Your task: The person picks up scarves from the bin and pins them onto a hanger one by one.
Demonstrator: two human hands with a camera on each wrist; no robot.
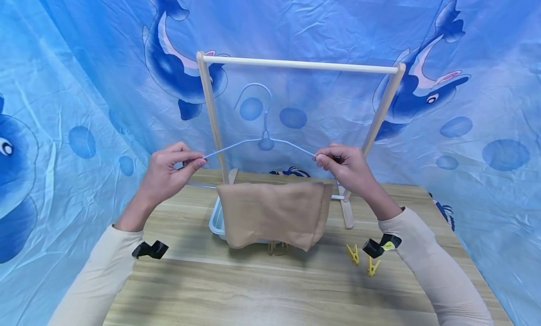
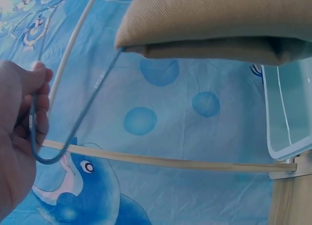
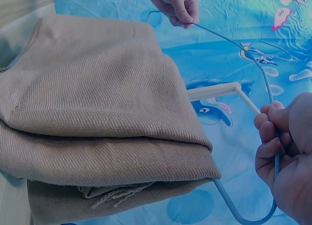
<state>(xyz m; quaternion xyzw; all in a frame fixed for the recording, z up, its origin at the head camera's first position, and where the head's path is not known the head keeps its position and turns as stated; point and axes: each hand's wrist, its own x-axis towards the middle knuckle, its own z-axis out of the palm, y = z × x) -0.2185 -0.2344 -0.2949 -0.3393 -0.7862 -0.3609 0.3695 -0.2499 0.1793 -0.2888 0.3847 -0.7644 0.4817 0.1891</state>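
Observation:
A thin blue wire clothes hanger point(image 1: 246, 142) is held up in front of me, its hook at the top. My left hand point(image 1: 172, 168) pinches its left shoulder between thumb and fingers, and my right hand point(image 1: 344, 166) pinches the right shoulder. Over the hanger's lower bar hangs a folded tan cloth point(image 1: 274, 213), probably a scarf, with twisted fringe point(image 3: 124, 193) showing beneath its fold in the right wrist view. In the left wrist view the bar runs out from the cloth point(image 2: 219, 20) and curves up to the left hand point(image 2: 19, 127).
Behind the hanger stands a wooden rack with a white top rail point(image 1: 300, 64). A light blue tray point(image 1: 217, 219) sits on the wooden table point(image 1: 203, 288), partly hidden by the cloth. Two yellow clothespins point(image 1: 352, 254) lie at the right. Blue dolphin-print sheeting surrounds the table.

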